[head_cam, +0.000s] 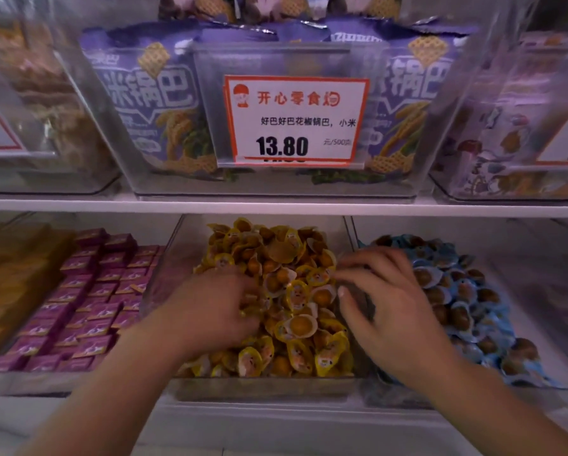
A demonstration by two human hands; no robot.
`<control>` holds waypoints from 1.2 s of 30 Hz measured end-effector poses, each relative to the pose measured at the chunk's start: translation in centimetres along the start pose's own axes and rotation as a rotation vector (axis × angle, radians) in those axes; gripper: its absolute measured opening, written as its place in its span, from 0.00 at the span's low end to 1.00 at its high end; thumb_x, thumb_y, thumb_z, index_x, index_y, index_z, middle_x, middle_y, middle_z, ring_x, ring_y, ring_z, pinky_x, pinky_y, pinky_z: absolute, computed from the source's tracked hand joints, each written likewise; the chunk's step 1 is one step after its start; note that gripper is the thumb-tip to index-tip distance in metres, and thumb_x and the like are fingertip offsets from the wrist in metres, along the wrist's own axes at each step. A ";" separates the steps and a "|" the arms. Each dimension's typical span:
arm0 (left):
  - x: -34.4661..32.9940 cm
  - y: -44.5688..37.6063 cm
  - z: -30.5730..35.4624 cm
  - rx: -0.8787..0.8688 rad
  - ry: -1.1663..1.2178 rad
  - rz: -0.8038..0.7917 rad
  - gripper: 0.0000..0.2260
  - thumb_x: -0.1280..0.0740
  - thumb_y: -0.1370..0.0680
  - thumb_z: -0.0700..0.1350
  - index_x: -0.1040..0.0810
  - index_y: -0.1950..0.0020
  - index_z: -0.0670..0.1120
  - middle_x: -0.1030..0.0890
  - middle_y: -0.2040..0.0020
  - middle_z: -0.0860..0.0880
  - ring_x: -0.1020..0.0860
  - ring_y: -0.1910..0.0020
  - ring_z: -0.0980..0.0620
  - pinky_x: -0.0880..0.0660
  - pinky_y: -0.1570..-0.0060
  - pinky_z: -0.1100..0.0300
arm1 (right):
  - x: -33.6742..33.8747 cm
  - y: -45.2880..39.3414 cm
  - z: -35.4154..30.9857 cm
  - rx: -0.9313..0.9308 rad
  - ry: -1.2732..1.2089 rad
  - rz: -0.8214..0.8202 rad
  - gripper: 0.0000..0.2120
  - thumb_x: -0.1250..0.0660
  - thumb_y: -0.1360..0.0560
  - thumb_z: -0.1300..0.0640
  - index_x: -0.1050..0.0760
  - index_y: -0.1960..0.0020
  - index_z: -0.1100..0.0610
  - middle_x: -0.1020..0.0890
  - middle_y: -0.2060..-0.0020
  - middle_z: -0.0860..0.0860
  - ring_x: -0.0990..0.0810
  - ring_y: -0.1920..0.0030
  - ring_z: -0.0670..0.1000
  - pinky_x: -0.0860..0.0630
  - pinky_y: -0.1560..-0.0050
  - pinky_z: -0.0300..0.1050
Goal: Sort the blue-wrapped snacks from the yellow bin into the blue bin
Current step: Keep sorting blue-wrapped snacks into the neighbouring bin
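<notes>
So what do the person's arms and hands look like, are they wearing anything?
Both are bare. The left hand and right hand show no gloves, rings or watch, and both forearms are uncovered to the frame's bottom edge, with no sleeve in view. The nails are short and unpainted.

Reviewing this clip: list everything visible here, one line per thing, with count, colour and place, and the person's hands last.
Yellow bin: one, clear plastic, lower shelf, centre.
Yellow-wrapped snacks: a heap, too many to count, filling the yellow bin.
Blue bin: one, clear, right of the yellow bin.
Blue-wrapped snacks: a heap, uncounted, in the blue bin.
Purple boxes: many, stacked in rows, lower shelf, left.
Purple bags: several, in a clear tub on the upper shelf.
Price tag: one, white with orange border, reads 13.80, on that tub's front.
Left hand: among the yellow-wrapped snacks, fingertips blurred.
Right hand: fingers spread, over the divide between the two bins.
</notes>
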State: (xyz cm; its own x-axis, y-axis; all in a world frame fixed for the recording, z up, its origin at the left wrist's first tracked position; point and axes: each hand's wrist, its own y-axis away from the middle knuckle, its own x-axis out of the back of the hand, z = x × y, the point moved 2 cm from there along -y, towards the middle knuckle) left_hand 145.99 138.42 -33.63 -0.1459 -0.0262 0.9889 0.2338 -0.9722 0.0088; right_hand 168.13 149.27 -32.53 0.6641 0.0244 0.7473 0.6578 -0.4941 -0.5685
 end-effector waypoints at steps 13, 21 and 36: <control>-1.7 -1.8 1.3 -0.044 -0.101 -0.311 0.25 0.40 0.27 0.70 0.35 0.32 0.66 0.29 0.31 0.51 0.35 0.28 0.47 0.41 0.29 0.48 | -0.2 0.1 0.5 0.019 -0.076 0.026 0.13 0.39 0.23 0.55 0.16 0.50 0.56 0.19 0.47 0.49 0.29 0.39 0.54 0.34 0.36 0.40; 2.1 0.6 -2.0 0.047 0.096 -0.407 0.13 0.31 0.32 0.65 0.21 0.49 0.67 0.21 0.47 0.63 0.23 0.46 0.62 0.26 0.43 0.63 | -0.4 0.2 0.5 -0.013 -0.131 0.028 0.14 0.40 0.24 0.55 0.16 0.52 0.57 0.20 0.46 0.49 0.30 0.38 0.54 0.34 0.37 0.40; -3.8 -6.0 2.1 0.015 -0.050 -0.304 0.37 0.53 0.33 0.77 0.49 0.25 0.69 0.50 0.19 0.54 0.41 0.24 0.37 0.41 0.28 0.38 | -0.8 0.2 1.1 -0.021 -0.140 -0.005 0.13 0.40 0.24 0.53 0.17 0.53 0.54 0.22 0.45 0.46 0.32 0.37 0.52 0.38 0.37 0.33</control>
State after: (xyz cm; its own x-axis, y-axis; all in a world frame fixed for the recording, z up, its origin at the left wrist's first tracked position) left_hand 147.18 144.87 -37.14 -0.1638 0.2772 0.9468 0.2008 -0.9303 0.3071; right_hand 168.07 150.09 -33.60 0.7051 0.1472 0.6936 0.6545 -0.5113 -0.5569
